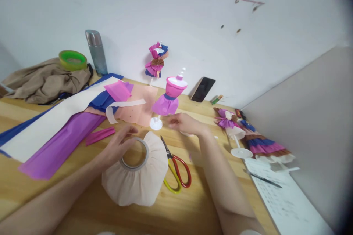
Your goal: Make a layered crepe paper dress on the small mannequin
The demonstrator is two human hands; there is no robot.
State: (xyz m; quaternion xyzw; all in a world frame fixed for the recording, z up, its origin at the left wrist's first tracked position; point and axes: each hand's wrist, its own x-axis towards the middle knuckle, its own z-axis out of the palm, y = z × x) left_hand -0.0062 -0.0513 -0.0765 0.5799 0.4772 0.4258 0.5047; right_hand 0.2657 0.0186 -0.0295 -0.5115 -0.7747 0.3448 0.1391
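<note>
From my feed: L hand [121,142] sits at the near-left rim of the tape roll [135,154], fingers bent and tips touching the rim. Can't tell if they pinch any tape. The roll lies flat on top of a pleated peach paper skirt [138,185], center of the wooden table [187,213].

R hand [185,123] is apart from the roll, further back and to the right. Its fingertips are drawn together and point left toward the white base [156,124] of the mini mannequin [170,97] in a pink/purple paper dress. Whether it grips anything, can't tell.

Clutter:
- Red/yellow scissors [176,170] lie just right of the skirt, between the two forearms.
- Pink folded strip [99,135] is just left of the L hand.
- Purple sheet [60,143], white sheet [55,117] and peach sheet [138,110] are spread on the table's left & back.
- A second dressed form [156,60] stands at the wall, w/ a phone [203,89] leaning there too.
- Metal bottle [96,53], green tape ring [72,60] and tan cloth [41,80] are far left.
- On the right: small dressed stand [231,125], layered skirt [266,147], pen [263,179] on a printed sheet [286,205], and a grey partition [317,117].
</note>
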